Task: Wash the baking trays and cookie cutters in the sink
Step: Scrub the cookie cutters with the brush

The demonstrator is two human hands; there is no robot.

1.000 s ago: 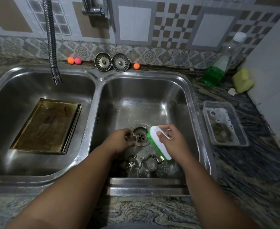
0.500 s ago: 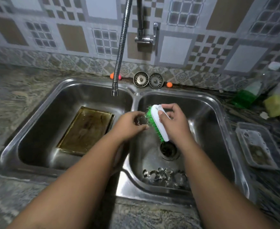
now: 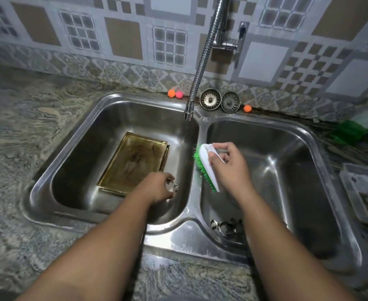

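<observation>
Left hand: the left hand (image 3: 157, 187) hung over the front right part of the left basin, fingers curled round a small metal cutter (image 3: 171, 186).
Cutter: it showed past the fingertips, above the basin floor; its shape was too blurred to tell.
Right hand: the right hand (image 3: 228, 168) gripped a brush (image 3: 204, 168) by its white back, thumb on the near side and fingers bent over the top.
Brush: it was held over the left edge of the right basin, just beside the divider, with its green bristles facing left.
Trays: gold-brown trays (image 3: 133, 164) lay flat and stacked on the floor of the left basin, their top face stained dark.
Cutters: more metal cutters (image 3: 224, 227) lay heaped at the front of the right basin, partly hidden by the right forearm.
Sink: the steel sink (image 3: 191, 242) had two basins and was set in a mottled stone counter (image 3: 26, 131).
Tap: a flexible tap (image 3: 202, 61) hung from the wall, its spout above the back right corner of the left basin.
Back ledge: two strainers (image 3: 210, 99) leaned against the tiles, with small balls (image 3: 171, 93) on either side.
Right counter: a blurred green bottle (image 3: 348, 131) and a clear tub (image 3: 365, 192) stood beside the sink.
</observation>
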